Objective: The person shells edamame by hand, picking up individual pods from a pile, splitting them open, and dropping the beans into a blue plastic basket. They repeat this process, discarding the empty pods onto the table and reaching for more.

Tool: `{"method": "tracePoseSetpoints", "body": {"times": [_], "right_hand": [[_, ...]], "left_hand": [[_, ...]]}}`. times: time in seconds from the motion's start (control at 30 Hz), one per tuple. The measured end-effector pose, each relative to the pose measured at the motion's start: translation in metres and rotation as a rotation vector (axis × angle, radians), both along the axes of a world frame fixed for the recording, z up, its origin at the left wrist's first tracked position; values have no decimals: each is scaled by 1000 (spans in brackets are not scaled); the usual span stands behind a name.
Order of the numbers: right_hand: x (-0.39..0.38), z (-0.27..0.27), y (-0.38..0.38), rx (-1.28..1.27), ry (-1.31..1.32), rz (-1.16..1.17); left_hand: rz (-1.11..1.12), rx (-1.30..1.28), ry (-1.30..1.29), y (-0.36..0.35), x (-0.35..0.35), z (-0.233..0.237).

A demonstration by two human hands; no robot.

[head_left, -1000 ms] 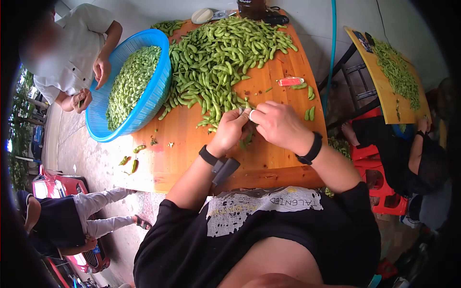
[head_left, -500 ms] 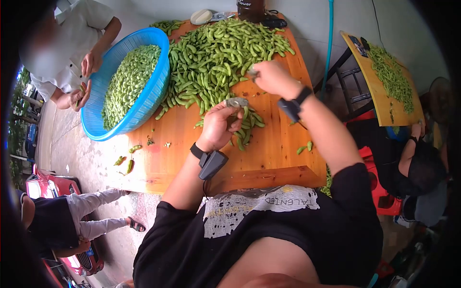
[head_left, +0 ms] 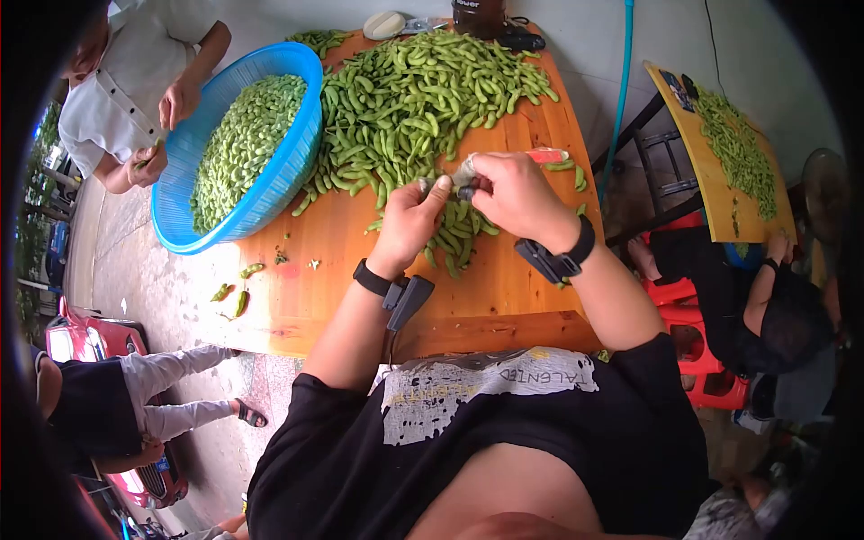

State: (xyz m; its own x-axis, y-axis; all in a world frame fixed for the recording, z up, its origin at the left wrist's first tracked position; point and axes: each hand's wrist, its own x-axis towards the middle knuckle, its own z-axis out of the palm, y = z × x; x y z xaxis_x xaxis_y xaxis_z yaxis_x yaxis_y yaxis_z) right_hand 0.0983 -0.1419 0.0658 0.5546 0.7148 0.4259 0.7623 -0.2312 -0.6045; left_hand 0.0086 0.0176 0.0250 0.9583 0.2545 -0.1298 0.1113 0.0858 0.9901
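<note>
A large heap of green bean pods point(head_left: 396, 99) covers the far middle of the wooden table point(head_left: 360, 297). My left hand point(head_left: 409, 223) is closed, thumb and fingers pinched at the heap's near edge; what it holds is too small to name. Close by on the right, my right hand point(head_left: 522, 200) is closed too, with grey wrapping on its fingertips. The red and white end of an object point(head_left: 547, 156) sticks out beyond it. A small group of pods point(head_left: 454, 243) lies beneath and between both hands.
A blue basket point(head_left: 310, 135) of shelled beans point(head_left: 247, 148) stands at the left, beside a person's hands point(head_left: 148, 164). Loose pods point(head_left: 241, 304) lie at the table's left. At right are a second table point(head_left: 688, 144), red stools point(head_left: 706, 369) and another person point(head_left: 783, 315).
My right hand has come down and in toward my left hand, and the two are now nearly touching. The red and white object has come into view. The person at the left has shifted their hands.
</note>
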Motion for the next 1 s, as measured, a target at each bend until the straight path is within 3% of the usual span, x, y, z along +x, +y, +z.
{"method": "tracePoseSetpoints", "body": {"times": [0.1,0.13,0.2,0.33,0.43,0.5,0.67,0.73,0.87,0.9,1.0], "right_hand": [[-7,-13,-8,272,394,11],[-8,-16,-13,278,396,3],[-12,-18,-19,200,807,-5],[-19,-30,-15,389,935,33],[-21,-30,-12,418,808,18],[-21,-28,-14,318,312,-12],[-24,-22,-19,240,97,16],[-23,-27,-16,246,-102,55],[-30,-27,-16,203,-95,-8],[-33,-27,-17,85,-173,-68],[-35,-29,-18,-68,-266,-138]], "left_hand": [[-158,-89,-141,-3,-4,-2],[-114,-97,-166,-9,-4,-3],[-86,-87,-186,-16,-5,-9],[-74,-178,-204,-19,-6,-16],[-115,-415,-130,-22,-8,-11],[-128,-558,-75,-22,-10,-8],[-192,-698,106,-17,-9,-10],[-188,-709,132,-16,-9,-10],[-155,-691,216,-17,-6,1],[-157,-693,211,-20,-6,1],[-156,-435,200,-26,-6,-6]]}}
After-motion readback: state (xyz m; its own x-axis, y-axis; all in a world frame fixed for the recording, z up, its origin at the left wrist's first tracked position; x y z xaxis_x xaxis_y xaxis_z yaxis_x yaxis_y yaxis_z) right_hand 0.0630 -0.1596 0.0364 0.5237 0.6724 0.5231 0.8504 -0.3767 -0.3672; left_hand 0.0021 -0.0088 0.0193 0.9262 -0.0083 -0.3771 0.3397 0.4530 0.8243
